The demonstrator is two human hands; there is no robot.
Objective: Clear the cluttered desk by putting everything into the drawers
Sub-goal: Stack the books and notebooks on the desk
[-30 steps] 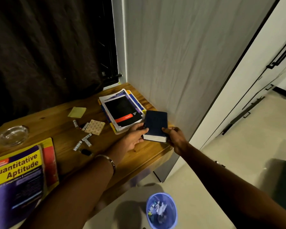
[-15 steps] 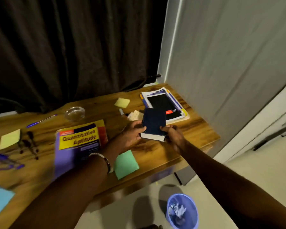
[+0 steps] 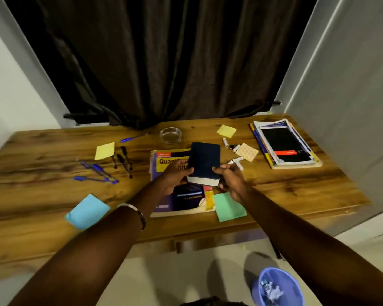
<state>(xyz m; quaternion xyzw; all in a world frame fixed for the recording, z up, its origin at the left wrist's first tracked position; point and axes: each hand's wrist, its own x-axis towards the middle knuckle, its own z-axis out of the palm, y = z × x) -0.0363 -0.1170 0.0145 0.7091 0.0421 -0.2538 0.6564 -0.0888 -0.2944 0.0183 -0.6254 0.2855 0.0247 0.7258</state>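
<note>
Dark-blue, thick little hardback book [image 3: 205, 164] with pale page edges is being held above the wooden desk [image 3: 296, 191], over the large purple-and-yellow aptitude textbook [image 3: 179, 195], gripped at its near corners by both hands: the left hand [image 3: 175, 176] is curling its fingers round the left edge, and the right hand [image 3: 231, 182] is pinching the right corner, thumb on the cover. A second ago the same book was being held at the desk's right end beside the stack of books [image 3: 284, 144]; now it is sitting at the middle of the desk, so it is being carried leftward, which I judge to mean it is heading for a drawer, though no drawer is showing open. Little of the clearing is looking done. Lying around it are four sticky-note pads: two yellow [image 3: 105, 150], one light blue [image 3: 87, 210], one green [image 3: 229, 206]. Blue pens [image 3: 97, 173] are numbering about four, one of them apart near the curtain, and dark pens [image 3: 124, 161] about three, though blur is making both counts unsure. One clear glass ashtray [image 3: 170, 135], one beige dotted square card [image 3: 247, 151] and roughly five small white tubes [image 3: 236, 160] are resting nearby. On the floor one blue wastebasket [image 3: 276, 286] is holding crumpled paper.
</note>
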